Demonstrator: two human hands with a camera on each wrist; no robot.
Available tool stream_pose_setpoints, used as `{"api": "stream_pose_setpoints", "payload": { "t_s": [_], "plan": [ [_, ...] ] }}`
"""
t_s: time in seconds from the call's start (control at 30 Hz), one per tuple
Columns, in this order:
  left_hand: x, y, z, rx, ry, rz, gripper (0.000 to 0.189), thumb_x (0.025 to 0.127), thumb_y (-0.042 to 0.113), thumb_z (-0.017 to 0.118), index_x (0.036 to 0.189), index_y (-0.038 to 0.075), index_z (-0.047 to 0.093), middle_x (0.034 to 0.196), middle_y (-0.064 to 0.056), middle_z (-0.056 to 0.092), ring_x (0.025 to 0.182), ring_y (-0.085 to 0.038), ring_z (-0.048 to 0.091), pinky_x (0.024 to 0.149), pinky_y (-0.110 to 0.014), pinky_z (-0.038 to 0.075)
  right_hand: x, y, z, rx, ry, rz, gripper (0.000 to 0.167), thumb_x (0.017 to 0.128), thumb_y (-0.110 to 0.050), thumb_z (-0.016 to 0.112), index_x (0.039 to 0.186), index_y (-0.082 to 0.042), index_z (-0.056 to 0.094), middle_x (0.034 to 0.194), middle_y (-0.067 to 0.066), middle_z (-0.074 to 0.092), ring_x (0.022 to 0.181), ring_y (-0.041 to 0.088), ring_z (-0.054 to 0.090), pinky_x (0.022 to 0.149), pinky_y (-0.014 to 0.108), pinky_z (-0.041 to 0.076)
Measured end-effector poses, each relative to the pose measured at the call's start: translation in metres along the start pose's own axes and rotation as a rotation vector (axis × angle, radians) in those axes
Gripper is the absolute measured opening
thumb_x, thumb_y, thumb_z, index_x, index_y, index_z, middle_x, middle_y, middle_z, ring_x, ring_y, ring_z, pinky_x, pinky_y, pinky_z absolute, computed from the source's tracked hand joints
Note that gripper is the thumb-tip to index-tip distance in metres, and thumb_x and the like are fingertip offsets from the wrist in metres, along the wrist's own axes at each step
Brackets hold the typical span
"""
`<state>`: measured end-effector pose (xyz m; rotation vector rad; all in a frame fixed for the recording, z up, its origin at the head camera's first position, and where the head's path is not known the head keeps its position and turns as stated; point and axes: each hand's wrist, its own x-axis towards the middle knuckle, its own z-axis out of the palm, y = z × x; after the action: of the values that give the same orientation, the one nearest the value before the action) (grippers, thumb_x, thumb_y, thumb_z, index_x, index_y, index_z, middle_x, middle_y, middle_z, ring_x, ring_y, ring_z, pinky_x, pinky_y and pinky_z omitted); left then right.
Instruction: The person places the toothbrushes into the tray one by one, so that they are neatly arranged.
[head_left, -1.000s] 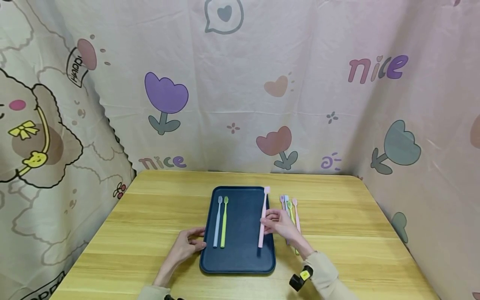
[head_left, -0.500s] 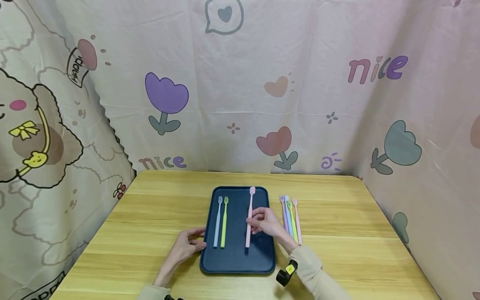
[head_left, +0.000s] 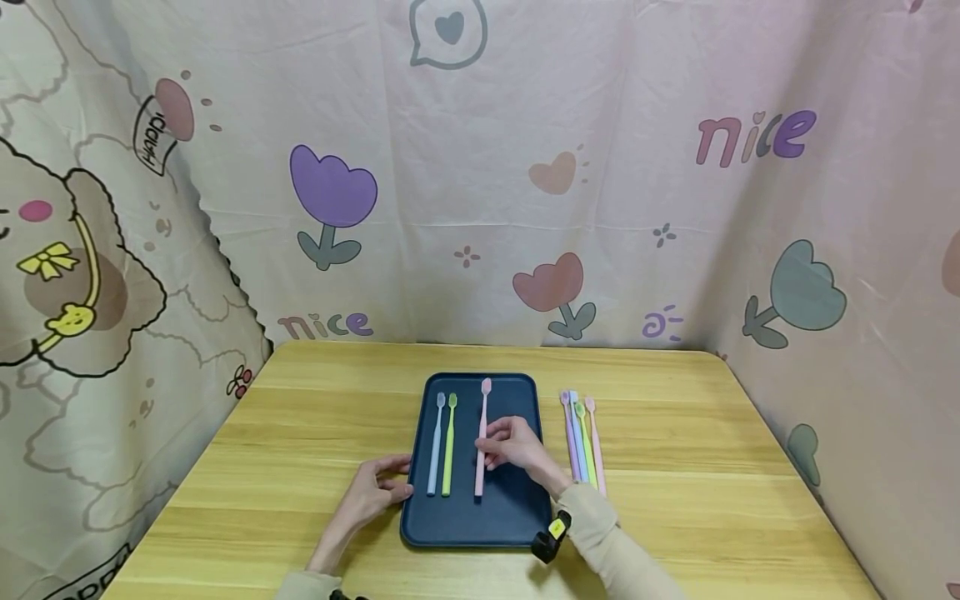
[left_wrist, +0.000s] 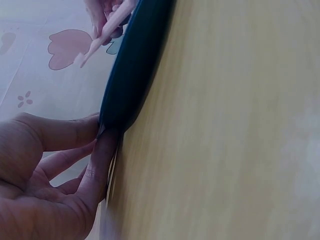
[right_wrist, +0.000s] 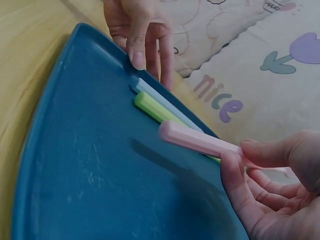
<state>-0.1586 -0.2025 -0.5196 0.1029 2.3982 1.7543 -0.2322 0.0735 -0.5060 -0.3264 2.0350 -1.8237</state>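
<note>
A pink toothbrush [head_left: 481, 467] is pinched by my right hand [head_left: 513, 443] above the dark blue tray [head_left: 480, 525]. In the right wrist view its shadow falls on the tray, apart from the handle. To its left, a blue toothbrush [head_left: 434, 454] and a green toothbrush [head_left: 448, 454] lie side by side on the tray, heads pointing away from me. My left hand [head_left: 375, 492] grips the tray's left edge. The left wrist view shows thumb and forefinger [left_wrist: 100, 170] on either side of the rim.
Right of the tray, a purple toothbrush [head_left: 570, 437], a second blue one, a second green one and another pink toothbrush [head_left: 596, 442] lie close together on the wooden table [head_left: 675, 467]. A patterned curtain [head_left: 450, 208] hangs behind the table.
My right hand has carried the pink toothbrush leftward, from the tray's right edge to near its middle, closer to the green one. My left hand stays on the edge.
</note>
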Motion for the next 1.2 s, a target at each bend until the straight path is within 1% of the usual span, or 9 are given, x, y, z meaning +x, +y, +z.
{"api": "stream_pose_setpoints", "payload": {
  "t_s": [0.27, 0.5, 0.57, 0.73, 0.83, 0.97, 1.2],
  "plan": [
    [0.0, 0.0, 0.0, 0.003, 0.0, -0.002, 0.056, 0.083, -0.008, 0.07, 0.135, -0.017, 0.051, 0.124, -0.035, 0.062, 0.092, -0.031, 0.073, 0.071, -0.021, 0.057, 0.008, 0.003, 0.01, -0.003, 0.001, 0.022, 0.023, 0.094, -0.007, 0.068, 0.107, 0.01, 0.059, 0.076, 0.011, 0.072, 0.057, 0.009, 0.064, 0.062, 0.03, 0.061],
    [-0.001, 0.0, 0.0, -0.002, 0.005, -0.003, 0.056, 0.083, -0.009, 0.07, 0.135, -0.017, 0.051, 0.123, -0.035, 0.062, 0.091, -0.031, 0.073, 0.072, -0.021, 0.058, 0.013, 0.005, 0.019, -0.037, 0.002, 0.036, 0.025, 0.094, -0.01, 0.068, 0.107, 0.01, 0.061, 0.08, 0.021, 0.072, 0.055, 0.009, 0.063, 0.061, 0.032, 0.062],
    [0.0, 0.0, 0.0, -0.005, 0.005, -0.007, 0.056, 0.083, -0.01, 0.07, 0.135, -0.017, 0.051, 0.123, -0.035, 0.062, 0.092, -0.031, 0.073, 0.072, -0.021, 0.058, 0.014, 0.006, 0.02, -0.04, 0.009, 0.038, 0.025, 0.094, -0.01, 0.068, 0.106, 0.01, 0.06, 0.079, 0.02, 0.072, 0.054, 0.008, 0.063, 0.06, 0.032, 0.062],
    [0.0, 0.0, 0.001, -0.003, 0.007, -0.016, 0.056, 0.083, -0.009, 0.07, 0.135, -0.017, 0.051, 0.123, -0.035, 0.062, 0.092, -0.031, 0.073, 0.072, -0.021, 0.058, 0.016, 0.009, 0.023, -0.042, 0.028, 0.048, 0.021, 0.093, -0.009, 0.068, 0.103, 0.008, 0.061, 0.074, 0.012, 0.071, 0.053, 0.008, 0.063, 0.058, 0.029, 0.061],
    [0.0, 0.0, 0.001, -0.004, 0.009, -0.02, 0.056, 0.083, -0.009, 0.07, 0.136, -0.016, 0.051, 0.123, -0.034, 0.062, 0.091, -0.03, 0.073, 0.071, -0.021, 0.058, 0.017, 0.01, 0.024, -0.059, 0.038, 0.046, 0.019, 0.092, -0.009, 0.069, 0.101, 0.007, 0.062, 0.071, 0.009, 0.071, 0.052, 0.008, 0.064, 0.057, 0.029, 0.06],
    [0.0, 0.001, 0.001, -0.01, 0.01, -0.023, 0.056, 0.083, -0.009, 0.07, 0.136, -0.016, 0.051, 0.123, -0.034, 0.062, 0.091, -0.029, 0.073, 0.071, -0.021, 0.058, 0.019, 0.011, 0.026, -0.084, 0.051, 0.042, 0.018, 0.091, -0.008, 0.07, 0.099, 0.006, 0.062, 0.07, 0.009, 0.072, 0.051, 0.008, 0.064, 0.056, 0.029, 0.06],
    [0.001, 0.001, 0.001, -0.012, 0.003, -0.013, 0.055, 0.084, -0.009, 0.07, 0.136, -0.017, 0.051, 0.124, -0.035, 0.061, 0.09, -0.028, 0.073, 0.072, -0.022, 0.058, 0.021, 0.013, 0.029, -0.131, 0.087, 0.029, 0.016, 0.09, -0.007, 0.071, 0.096, 0.005, 0.063, 0.073, 0.014, 0.074, 0.051, 0.009, 0.065, 0.056, 0.03, 0.06]
  ]
}}
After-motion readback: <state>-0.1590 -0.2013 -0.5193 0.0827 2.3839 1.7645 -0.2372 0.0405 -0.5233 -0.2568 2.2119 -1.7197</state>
